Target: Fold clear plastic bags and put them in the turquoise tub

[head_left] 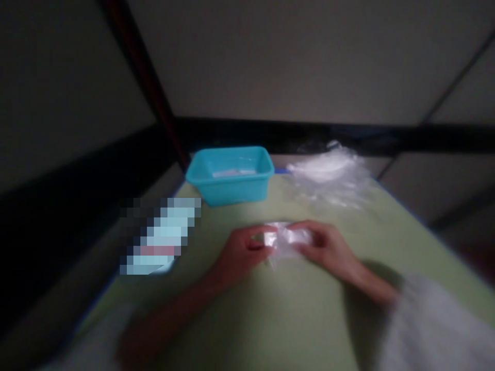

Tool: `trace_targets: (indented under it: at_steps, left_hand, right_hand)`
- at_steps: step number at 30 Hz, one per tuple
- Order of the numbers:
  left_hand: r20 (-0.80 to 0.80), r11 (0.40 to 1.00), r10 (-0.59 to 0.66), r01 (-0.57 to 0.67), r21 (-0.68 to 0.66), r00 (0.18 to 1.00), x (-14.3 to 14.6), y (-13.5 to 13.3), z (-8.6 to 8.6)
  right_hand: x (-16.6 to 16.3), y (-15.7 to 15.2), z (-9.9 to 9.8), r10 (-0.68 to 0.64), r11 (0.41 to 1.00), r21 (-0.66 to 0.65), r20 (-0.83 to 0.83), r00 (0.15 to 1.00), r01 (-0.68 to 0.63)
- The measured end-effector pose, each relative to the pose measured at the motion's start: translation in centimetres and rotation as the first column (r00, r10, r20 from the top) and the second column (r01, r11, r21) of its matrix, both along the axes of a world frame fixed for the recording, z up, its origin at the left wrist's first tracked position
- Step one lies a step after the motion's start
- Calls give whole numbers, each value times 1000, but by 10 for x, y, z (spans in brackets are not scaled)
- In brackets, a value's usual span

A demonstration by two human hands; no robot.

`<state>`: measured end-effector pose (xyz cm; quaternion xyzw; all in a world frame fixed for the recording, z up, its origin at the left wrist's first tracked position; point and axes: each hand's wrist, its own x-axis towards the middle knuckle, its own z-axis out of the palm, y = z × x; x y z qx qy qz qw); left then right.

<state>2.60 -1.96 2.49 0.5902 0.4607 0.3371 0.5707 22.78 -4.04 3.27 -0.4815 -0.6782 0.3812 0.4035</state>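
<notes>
Between my two hands, low over the green tabletop [278,304], is a small clear plastic packet [283,239] with a shiny, crinkled surface. My left hand [242,247] pinches its left end between thumb and fingers. From the other side, my right hand [325,245] grips the right end the same way. A loose corner of the plastic hangs below the fingers. Blur and dim light hide what, if anything, is inside the packet.
Beyond my hands stands a turquoise plastic basket [235,191] with something pale on its bottom. A heap of clear plastic bags [328,172] lies at the back right. On the left edge is a lit, pixelated flat object [166,239]. Walls close in behind the table.
</notes>
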Motion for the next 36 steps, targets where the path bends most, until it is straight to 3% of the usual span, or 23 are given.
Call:
trace_targets:
  at_steps: [9,19,31,34,36]
  left_hand:
    - [0,1000,-29,29,-5,1000,-1,-4,7]
    - [-17,998,-52,53,44,999,-5,-3,5]
    - [-40,993,-51,55,102,998,-4,-1,5]
    - [50,992,5,-11,124,999,-6,3,2]
    - [144,983,106,-126,136,984,-8,9,1]
  right_hand:
    - [0,0,-1,-48,998,-52,-59,997,45]
    - [-2,-4,2,-80,992,-112,-164,983,62]
    - [-5,-4,-2,-125,992,-56,-166,978,117]
    - [-6,-2,-2,-131,991,-3,-130,983,132]
    - [-7,-1,0,-113,993,34,-104,988,117]
